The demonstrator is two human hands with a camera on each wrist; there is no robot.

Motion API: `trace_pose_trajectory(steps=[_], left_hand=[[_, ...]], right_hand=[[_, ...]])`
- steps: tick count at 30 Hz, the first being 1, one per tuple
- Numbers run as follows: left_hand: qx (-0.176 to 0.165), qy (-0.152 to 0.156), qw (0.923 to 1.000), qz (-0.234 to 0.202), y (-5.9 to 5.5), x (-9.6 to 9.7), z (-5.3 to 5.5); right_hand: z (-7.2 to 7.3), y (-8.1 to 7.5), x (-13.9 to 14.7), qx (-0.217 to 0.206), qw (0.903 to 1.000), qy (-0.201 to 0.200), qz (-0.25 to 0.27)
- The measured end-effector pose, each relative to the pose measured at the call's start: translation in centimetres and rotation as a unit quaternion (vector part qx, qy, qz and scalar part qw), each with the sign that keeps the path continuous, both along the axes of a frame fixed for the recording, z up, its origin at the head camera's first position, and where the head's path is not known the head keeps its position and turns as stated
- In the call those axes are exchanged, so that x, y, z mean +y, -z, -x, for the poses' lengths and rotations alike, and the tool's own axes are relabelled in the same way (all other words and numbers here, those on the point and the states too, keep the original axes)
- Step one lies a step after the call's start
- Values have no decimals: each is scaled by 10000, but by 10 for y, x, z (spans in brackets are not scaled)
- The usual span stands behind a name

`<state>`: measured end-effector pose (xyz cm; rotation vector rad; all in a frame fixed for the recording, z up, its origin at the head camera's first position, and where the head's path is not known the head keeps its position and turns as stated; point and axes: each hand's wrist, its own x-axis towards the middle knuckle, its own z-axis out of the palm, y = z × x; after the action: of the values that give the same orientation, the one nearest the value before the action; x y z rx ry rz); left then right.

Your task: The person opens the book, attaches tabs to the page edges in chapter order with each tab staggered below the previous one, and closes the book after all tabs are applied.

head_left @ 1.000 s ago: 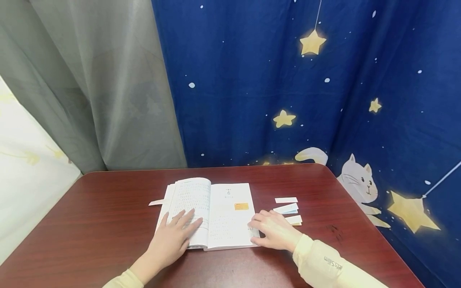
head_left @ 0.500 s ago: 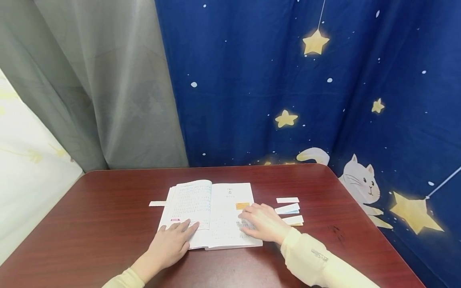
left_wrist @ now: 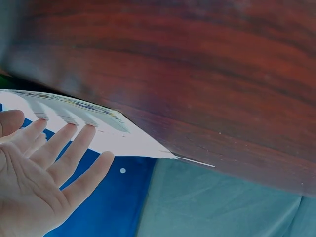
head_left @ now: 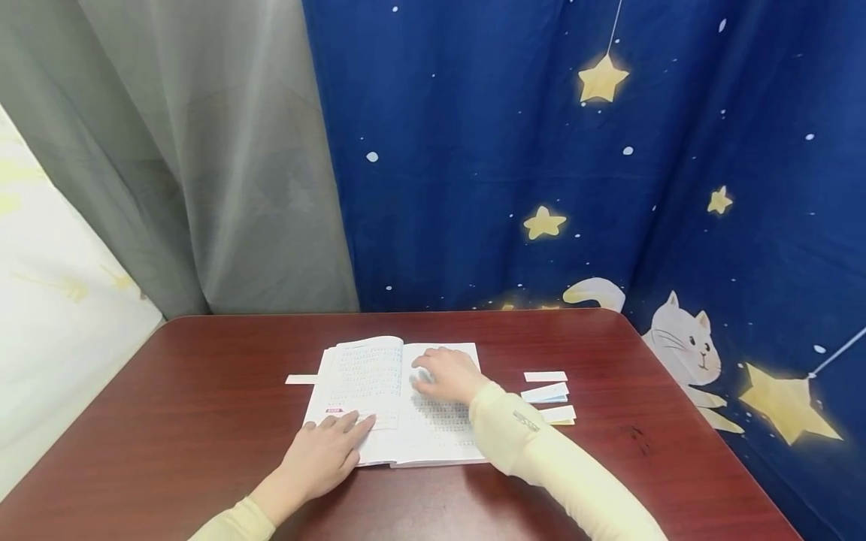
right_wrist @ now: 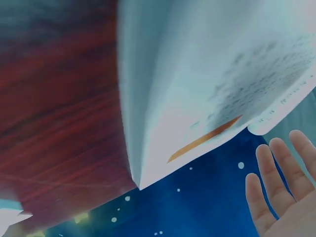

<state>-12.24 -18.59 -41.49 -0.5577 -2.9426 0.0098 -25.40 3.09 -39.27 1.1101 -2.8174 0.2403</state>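
Observation:
An open book (head_left: pixel 433 443) lies on the table, its left pages bowed up near the spine. My left hand (head_left: pixel 321 454) rests on the lower left page, fingers spread, just below a small magenta label (head_left: pixel 334 410). In the left wrist view, the fingertips (left_wrist: pixel 89 129) meet the page. Over the upper right page is my right hand (head_left: pixel 449 373), with its fingers loosely bent and nothing held. It hides the orange label in the head view; the right wrist view shows that orange label (right_wrist: pixel 205 139) on the page. A white paper strip (head_left: pixel 301 379) sticks out from the book's left side.
Right of the book lie several paper strips: a white one (head_left: pixel 545 376), a white and blue pair (head_left: pixel 545 393) and a white and yellow pair (head_left: pixel 560 415). Behind the table (head_left: pixel 203 391) hang a grey curtain (head_left: pixel 264 188) and a blue star-patterned curtain (head_left: pixel 440 188).
My right hand has moved from the book's right edge leftward and up over the right page. My left hand has slid slightly lower on the left page, uncovering the magenta label.

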Motion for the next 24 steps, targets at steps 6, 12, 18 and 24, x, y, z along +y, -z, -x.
trace_pose_trajectory(steps=[6, 12, 18, 24], left_hand=[[115, 47, 9999, -60, 0, -2, 1], [379, 145, 9992, -4, -1, -3, 3], [402, 101, 9991, 47, -3, -3, 7], [-339, -359, 9988, 4, -3, -9, 12]], right_hand=[[15, 2, -22, -226, 9997, 52, -82], [26, 9, -36, -463, 9980, 203, -369], [27, 12, -43, -736, 9953, 368, -520], [23, 14, -48, -705, 9933, 455, -798]])
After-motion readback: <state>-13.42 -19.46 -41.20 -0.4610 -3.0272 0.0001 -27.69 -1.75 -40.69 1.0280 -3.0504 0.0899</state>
